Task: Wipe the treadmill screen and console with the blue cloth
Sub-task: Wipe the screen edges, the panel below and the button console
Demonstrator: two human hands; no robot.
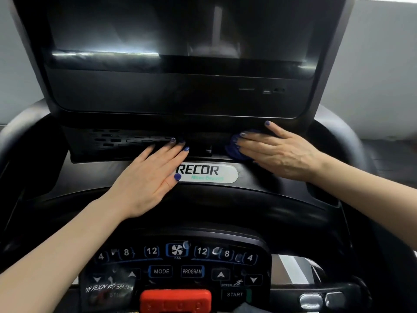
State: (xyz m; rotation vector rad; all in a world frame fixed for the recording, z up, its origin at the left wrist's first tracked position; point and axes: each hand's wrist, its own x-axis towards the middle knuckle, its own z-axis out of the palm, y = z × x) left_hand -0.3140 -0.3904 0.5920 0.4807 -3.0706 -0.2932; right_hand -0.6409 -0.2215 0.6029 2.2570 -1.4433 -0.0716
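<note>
Grey wall (372, 64) behind everything, and the black treadmill console (259, 195) fills most of the view, with the dark screen (176, 30) tilted up at the top.

Both forearms come in from the bottom corners and angle toward the middle. Left hand (149, 179) lies flat, palm down on the console, fingers straight and close together, pointing up and to the right. Its fingertips reach the slotted vent (121, 138) under the screen, and the thumb sits right at the edge of the white logo badge (207, 173). So that grip is spread flat and holds nothing, just resting on the plastic.

Right hand (277, 152) comes in from the right, also palm down, fingers stretched out pointing left, one finger lifted higher toward the screen housing. It presses the blue cloth (234, 146) against the ledge just below the screen; the cloth is bunched under the fingers and pokes out past the fingertips. Fingers look pretty straight, more pushing than pinching.

Closer to me than both hands is the button panel (178, 265) with fan, MODE, PROGRAM and START keys, plus the red stop clip (176, 300) at the bottom edge.
</note>
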